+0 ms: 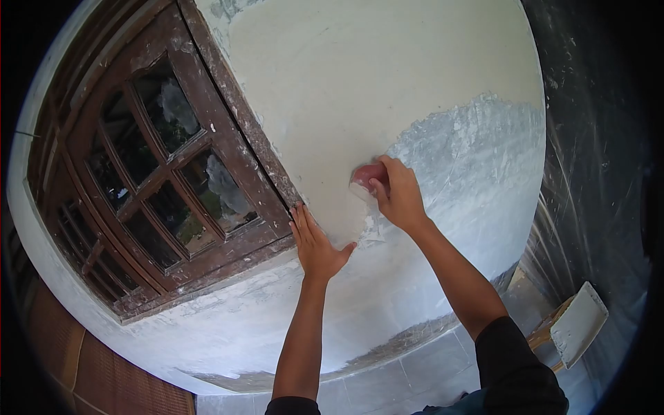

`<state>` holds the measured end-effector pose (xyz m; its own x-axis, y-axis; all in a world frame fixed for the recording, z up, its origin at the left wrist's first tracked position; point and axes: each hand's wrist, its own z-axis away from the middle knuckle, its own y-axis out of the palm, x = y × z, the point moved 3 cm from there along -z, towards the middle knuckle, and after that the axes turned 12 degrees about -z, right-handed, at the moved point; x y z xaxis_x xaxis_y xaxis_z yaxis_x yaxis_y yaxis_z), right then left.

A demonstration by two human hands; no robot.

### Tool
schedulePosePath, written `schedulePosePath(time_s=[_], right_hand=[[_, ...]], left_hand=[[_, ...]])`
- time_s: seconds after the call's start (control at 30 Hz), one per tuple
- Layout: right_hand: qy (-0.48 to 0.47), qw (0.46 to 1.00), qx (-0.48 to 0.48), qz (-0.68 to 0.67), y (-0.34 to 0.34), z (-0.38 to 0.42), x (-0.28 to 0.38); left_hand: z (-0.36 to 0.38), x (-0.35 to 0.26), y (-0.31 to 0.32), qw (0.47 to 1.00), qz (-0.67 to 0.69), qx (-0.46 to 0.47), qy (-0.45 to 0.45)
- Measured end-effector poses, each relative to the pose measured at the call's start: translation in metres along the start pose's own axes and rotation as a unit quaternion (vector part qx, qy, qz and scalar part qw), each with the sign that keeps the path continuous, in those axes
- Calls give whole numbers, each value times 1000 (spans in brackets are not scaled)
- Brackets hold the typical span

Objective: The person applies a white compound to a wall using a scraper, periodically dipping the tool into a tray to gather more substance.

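Note:
My right hand (401,194) grips a red scraper (371,176) with a pale, plaster-smeared edge, held against the wall. Cream-coloured plaster (332,90) covers the wall's upper part, and a rougher grey-white surface (477,159) shows to the right and below. With fingers spread, my left hand (319,245) rests on the wall beside the lower corner of the brown wooden window frame (259,149). Nothing is held in it. White smears mark the frame.
Paned window glass (166,104) fills the left side. At the lower right a white-smeared board (579,325) lies on a wooden support above the grey tiled floor (429,363). Dark sheeting (588,138) hangs at the right. A reddish-brown woven surface (124,377) is at the lower left.

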<state>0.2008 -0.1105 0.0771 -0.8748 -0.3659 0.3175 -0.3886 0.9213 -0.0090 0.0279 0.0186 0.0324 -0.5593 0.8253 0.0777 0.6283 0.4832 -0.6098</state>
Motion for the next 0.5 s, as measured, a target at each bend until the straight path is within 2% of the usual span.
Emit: schedulePosePath(time_s=[0.03,0.07,0.1,0.17,0.23,0.3,0.37,0.43,0.5], right_hand=[[35,998,-48,10,-14,-13,-4],[4,992,-126,31,-25,-24,-5],[-8,989,-147,23,-30,-30,-3],[-21,999,-47,5,-18,-27,21],[-103,989,106,4,9,-8,32],[-123,981,151,20,19,-4,29],[-35,997,49,47,-2,-21,14],[-25,995,-74,67,-26,-35,6],[-27,996,-67,47,-27,-34,11]], left_hand=[[1,0,1,1000,0,-3,-1],[2,0,1,1000,2,-2,-5],[1,0,1,1000,3,-1,-7],[0,-1,0,1000,4,-2,-10],[0,-2,-1,1000,2,2,-10],[0,-2,0,1000,2,2,-9],[1,0,0,1000,-2,0,-10],[1,0,1,1000,4,-5,-6],[0,-1,0,1000,2,-3,-13]])
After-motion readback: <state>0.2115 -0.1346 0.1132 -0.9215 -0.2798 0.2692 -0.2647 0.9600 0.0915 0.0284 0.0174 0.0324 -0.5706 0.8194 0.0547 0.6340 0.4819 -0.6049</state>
